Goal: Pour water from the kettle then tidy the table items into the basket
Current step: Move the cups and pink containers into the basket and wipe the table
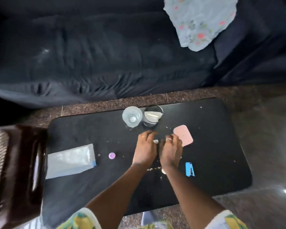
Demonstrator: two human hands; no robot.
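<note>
My left hand [145,146] and my right hand [170,149] rest side by side on the black table [221,146], fingers curled down around a small white scrap [156,141] that shows between them. Which hand holds the scrap I cannot tell. Beyond the hands stand a clear glass [132,116] and a black mesh cup [153,116] with white paper inside. A pink card [183,135] lies just right of my right hand. A brown basket [18,172] stands at the table's left end. No kettle is in view.
A clear plastic pouch [71,161] and a small purple cap [112,155] lie on the left part of the table. A blue stapler [189,169] lies on the right. Crumbs dot the middle. A dark sofa [89,55] with a floral cushion [200,22] runs behind.
</note>
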